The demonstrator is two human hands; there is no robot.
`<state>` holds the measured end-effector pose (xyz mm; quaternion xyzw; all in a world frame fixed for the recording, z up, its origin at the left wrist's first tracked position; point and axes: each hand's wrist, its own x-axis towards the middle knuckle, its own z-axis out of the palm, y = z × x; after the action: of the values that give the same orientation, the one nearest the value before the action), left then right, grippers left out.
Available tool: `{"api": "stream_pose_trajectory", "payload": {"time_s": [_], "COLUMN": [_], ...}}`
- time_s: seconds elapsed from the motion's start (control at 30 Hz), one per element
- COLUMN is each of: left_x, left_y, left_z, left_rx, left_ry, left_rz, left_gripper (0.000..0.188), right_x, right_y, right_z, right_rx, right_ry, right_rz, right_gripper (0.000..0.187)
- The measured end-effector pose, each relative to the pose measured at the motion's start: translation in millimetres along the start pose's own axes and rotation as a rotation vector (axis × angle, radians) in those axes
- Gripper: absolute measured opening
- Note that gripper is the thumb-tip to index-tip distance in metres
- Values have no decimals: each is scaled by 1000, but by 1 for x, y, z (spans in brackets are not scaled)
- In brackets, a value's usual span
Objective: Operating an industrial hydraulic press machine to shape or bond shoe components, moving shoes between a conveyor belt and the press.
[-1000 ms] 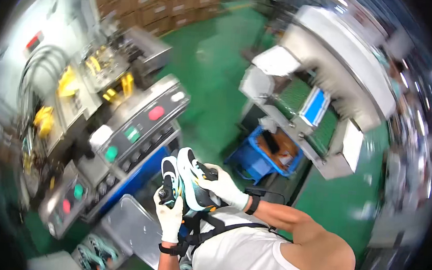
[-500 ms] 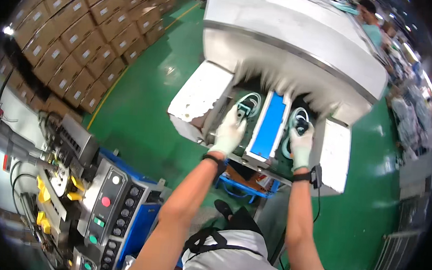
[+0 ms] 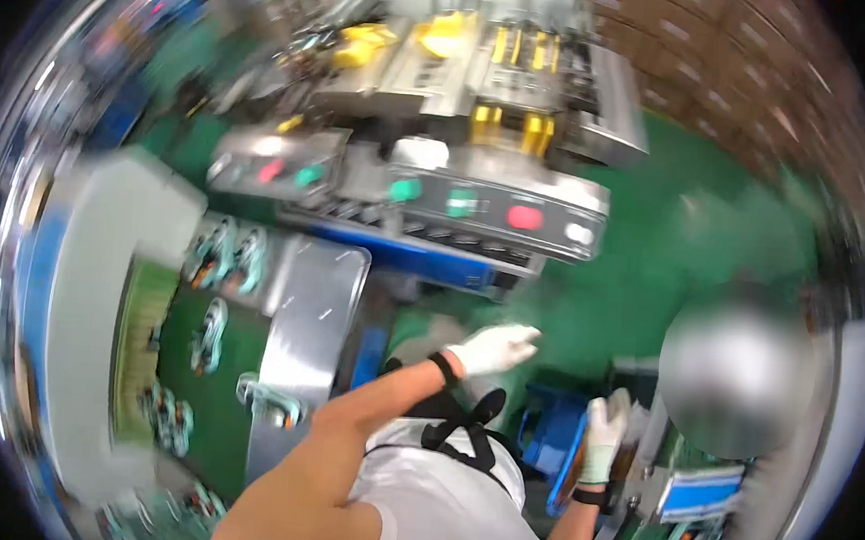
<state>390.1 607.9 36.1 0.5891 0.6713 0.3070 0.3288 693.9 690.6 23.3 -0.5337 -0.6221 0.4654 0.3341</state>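
My left hand (image 3: 497, 351), in a white glove with a black wristband, is in front of my body. Its fingers are stretched out and hold nothing. My right hand (image 3: 604, 439), gloved the same way, hangs lower on the right beside a blue crate (image 3: 553, 441), fingers extended and nothing visible in them. Motion blurs both. Far to the left, coiled pale-green cords with dark parts (image 3: 209, 335) lie on a green conveyor belt (image 3: 175, 393). One more coil (image 3: 273, 402) rests by a metal tray (image 3: 311, 312).
Ahead stands a machine with yellow clamps (image 3: 444, 35) and a button panel (image 3: 492, 210). At right, a rounded pale machine hood (image 3: 737, 367) is next to a blue-topped divider (image 3: 702, 493). Stacked cartons (image 3: 689, 37) are at the far right back.
My view has swung round to the left, bringing the button panel ahead and the conveyor into sight. Both hands have let go of the coiled cords and come away from the machine's opening.
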Motion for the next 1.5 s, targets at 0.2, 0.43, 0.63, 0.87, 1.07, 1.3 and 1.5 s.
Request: {"api": "stream_pose_trajectory", "payload": {"time_s": [0.2, 0.43, 0.63, 0.87, 1.07, 1.3, 1.5], "left_x": [-371, -715, -833, -880, -779, -493, -275], "left_y": [-139, -222, -274, -320, -227, -136, -66], "left_z": [-160, -40, -41, -57, -110, -233, -315], "left_rx": [58, 42, 264, 331, 320, 26, 33], "left_ry": [1260, 1728, 1880, 1794, 1659, 1141, 754], "left_rz": [-799, -1674, -1793, -1683, -1379, -630, -98], "left_gripper": [29, 67, 92, 27, 16, 24, 42], "right_x": [-10, 3, -1, -66, -190, -278, -129], "right_y": [16, 21, -10, -131, -181, -274, -308], "right_z": [173, 276, 268, 398, 516, 520, 441], "right_rx": [-323, -598, -1050, -1087, -680, -510, -270], "right_ry": [-740, -888, -822, -1178, -1468, -1543, -1086], "right_rz": [129, 60, 201, -67, -32, -983, -440], "right_gripper": [60, 56, 51, 40, 63, 71, 56]}}
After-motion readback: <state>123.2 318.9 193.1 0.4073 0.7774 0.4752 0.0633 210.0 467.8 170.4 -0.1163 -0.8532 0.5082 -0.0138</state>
